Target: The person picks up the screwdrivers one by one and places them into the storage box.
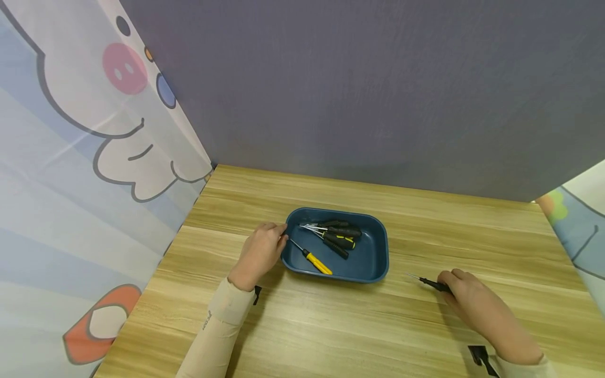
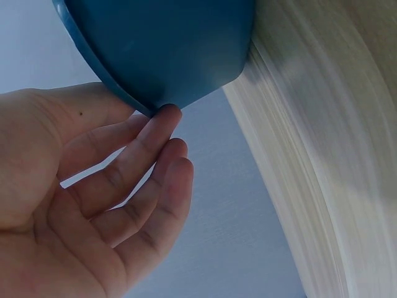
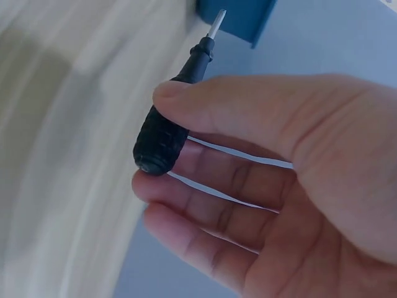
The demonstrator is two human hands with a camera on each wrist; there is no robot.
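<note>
A dark blue plastic tub (image 1: 378, 257) stands on the wooden table. My left hand (image 1: 260, 254) pinches its left rim; in the left wrist view the thumb lies over the rim (image 2: 102, 71) and the fingertips are against the outer side. Inside the tub lie several black-handled screwdrivers (image 1: 347, 231) in a heap, and a yellow-handled screwdriver (image 1: 319, 263) lies apart from them near the front left. To the right of the tub, my right hand (image 1: 479, 304) holds a black-handled screwdriver (image 3: 162, 138) between thumb and fingers, its metal shaft pointing toward the tub.
The wooden tabletop (image 1: 331, 325) reaches back to a grey upright panel (image 1: 354, 105). A cartoon-print curtain (image 1: 156, 236) hangs along the left side, with more printed cloth (image 1: 586, 226) at the right edge.
</note>
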